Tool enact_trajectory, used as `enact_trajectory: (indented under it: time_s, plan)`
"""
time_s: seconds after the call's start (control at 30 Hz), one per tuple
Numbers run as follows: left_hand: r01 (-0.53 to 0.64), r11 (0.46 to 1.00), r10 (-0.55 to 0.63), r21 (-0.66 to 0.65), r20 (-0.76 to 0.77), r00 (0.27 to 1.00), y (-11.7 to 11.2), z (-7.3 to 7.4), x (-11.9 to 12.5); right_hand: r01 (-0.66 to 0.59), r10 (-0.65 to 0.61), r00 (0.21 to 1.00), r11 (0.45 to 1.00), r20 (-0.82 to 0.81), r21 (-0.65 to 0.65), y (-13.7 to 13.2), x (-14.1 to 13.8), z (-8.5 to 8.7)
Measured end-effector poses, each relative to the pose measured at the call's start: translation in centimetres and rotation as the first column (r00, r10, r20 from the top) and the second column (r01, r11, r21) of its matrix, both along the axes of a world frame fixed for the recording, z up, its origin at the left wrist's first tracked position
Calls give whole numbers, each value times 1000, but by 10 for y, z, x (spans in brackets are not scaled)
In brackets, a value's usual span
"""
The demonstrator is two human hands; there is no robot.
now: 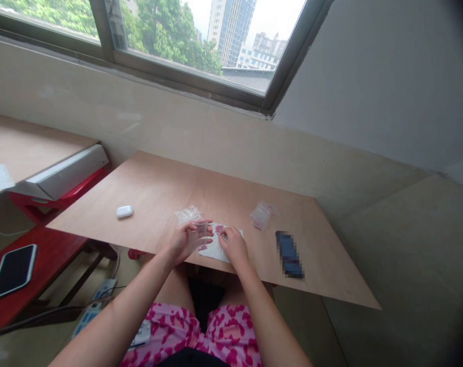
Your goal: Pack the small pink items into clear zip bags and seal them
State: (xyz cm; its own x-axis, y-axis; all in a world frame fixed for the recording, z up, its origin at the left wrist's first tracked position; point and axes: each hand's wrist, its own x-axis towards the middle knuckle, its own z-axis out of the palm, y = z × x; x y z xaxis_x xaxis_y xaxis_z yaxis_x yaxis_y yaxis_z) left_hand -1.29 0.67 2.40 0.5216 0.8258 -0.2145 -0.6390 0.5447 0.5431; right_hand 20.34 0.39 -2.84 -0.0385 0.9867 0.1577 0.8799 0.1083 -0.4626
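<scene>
The left hand (183, 243) pinches 1 clear bag (201, 232); I can't tell if the right hand (234, 245) pinches anything. Pink bits (218, 229) lie loose on white paper (217, 252) on the counter (151, 183), so it looks only part done.

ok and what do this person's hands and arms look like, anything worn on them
Two bare human hands, left and right, with no gloves. Both forearms are bare, with no sleeves in view. Neither wrist shows a watch or bracelet; rings are too small to tell.
</scene>
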Motion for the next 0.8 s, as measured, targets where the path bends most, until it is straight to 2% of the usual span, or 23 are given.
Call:
enact_trajectory:
  time_s: [0.17, 0.33, 0.53, 0.6, 0.67, 0.8]
  plan:
    - [8, 1000, -8, 13, -20, 1000, 1, -1, 0, 22, -22, 1000, 1000, -13, -11, 5, 1, 4]
    - [54, 998, -47, 33, -184, 982, 2, -9, 0, 11, -12, 1000, 1000, -27, -6, 10, 0, 6]
    - [58, 993, -23, 106, -310, 950, 2, -17, 3, 27, -28, 999, 999, -31, -45, 12, -4, 3]
    - [65, 988, -13, 140, -341, 940, 2, -18, 4, 30, -35, 993, 999, -109, -43, 12, -4, 7]
    - [72, 981, 4, 181, -387, 922, 1, -17, 5, 28, -42, 963, 998, -266, -54, 11, -4, 17]
    - [128, 966, 0, 226, -490, 872, -2, -12, 5, 17, -43, 804, 999, -593, -48, 7, -12, 53]
